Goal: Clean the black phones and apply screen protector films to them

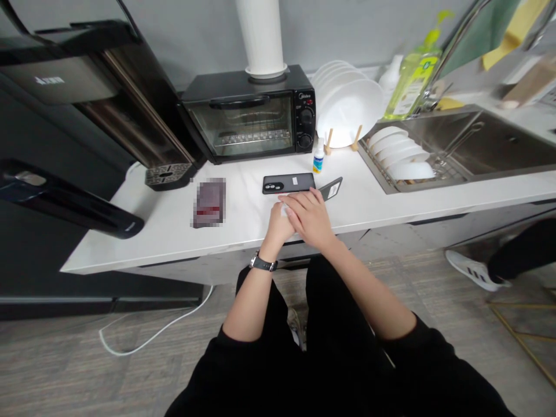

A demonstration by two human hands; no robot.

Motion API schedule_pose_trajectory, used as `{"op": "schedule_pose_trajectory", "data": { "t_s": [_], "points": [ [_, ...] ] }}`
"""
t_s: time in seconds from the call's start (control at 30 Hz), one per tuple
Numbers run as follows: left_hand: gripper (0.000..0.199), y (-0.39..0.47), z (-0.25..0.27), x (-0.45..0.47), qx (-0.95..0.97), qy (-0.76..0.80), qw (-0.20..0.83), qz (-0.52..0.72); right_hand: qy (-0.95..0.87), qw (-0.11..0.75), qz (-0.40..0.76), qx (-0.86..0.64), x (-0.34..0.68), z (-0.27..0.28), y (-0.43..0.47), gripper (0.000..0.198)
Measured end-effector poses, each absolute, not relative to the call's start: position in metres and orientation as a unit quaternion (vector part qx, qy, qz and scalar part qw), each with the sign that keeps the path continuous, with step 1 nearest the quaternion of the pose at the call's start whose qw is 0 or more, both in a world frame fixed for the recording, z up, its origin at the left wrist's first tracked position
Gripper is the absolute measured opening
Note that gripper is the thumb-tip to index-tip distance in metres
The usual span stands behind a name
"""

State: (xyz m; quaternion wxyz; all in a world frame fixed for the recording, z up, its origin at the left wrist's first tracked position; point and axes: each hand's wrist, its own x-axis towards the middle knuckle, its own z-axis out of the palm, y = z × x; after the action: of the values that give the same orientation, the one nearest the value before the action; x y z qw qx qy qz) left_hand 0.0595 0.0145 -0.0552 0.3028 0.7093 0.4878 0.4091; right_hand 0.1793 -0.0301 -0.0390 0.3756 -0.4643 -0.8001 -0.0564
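My left hand [280, 222], with a black-strapped watch on the wrist, is at the counter's front edge, its fingers hidden under my right hand. My right hand [309, 217] lies across it, fingers close together and bent over it. A small white patch [284, 209], perhaps a wipe, shows between the two hands. Just beyond them a dark phone [284, 183] lies with its camera side up. Beside my right fingertips is a thin grey flat piece [332, 189] with a white label. A small white spray bottle [318, 157] with a blue and yellow label stands behind.
A black toaster oven [252, 116] stands at the back, with plates [347, 107] in a rack beside it. Right of that is a sink [490, 153] holding bowls [402, 153]. A blurred-out dark item [209, 202] and a drinks machine [117, 110] are left. Someone's shoe [473, 270] shows at right.
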Motion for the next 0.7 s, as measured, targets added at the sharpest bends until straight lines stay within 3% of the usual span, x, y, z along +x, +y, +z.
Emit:
{"op": "schedule_pose_trajectory", "data": {
  "t_s": [0.17,0.37,0.5,0.7],
  "points": [
    [0.02,0.009,-0.048,0.06,0.735,0.45,0.322,0.392,-0.747,0.34,-0.112,-0.559,0.232,-0.037,0.008,0.043],
    [0.024,0.011,-0.048,0.059,0.715,0.436,0.345,0.424,-0.618,0.391,-0.107,-0.674,0.234,-0.033,0.029,0.05],
    [0.021,0.015,-0.054,0.059,0.713,0.455,0.338,0.413,-0.674,0.412,-0.087,-0.608,0.188,-0.034,-0.001,0.049],
    [0.016,0.015,-0.062,0.069,0.688,0.495,0.319,0.424,-0.8,0.366,-0.012,-0.475,0.152,-0.034,-0.038,0.047]
  ]
}}
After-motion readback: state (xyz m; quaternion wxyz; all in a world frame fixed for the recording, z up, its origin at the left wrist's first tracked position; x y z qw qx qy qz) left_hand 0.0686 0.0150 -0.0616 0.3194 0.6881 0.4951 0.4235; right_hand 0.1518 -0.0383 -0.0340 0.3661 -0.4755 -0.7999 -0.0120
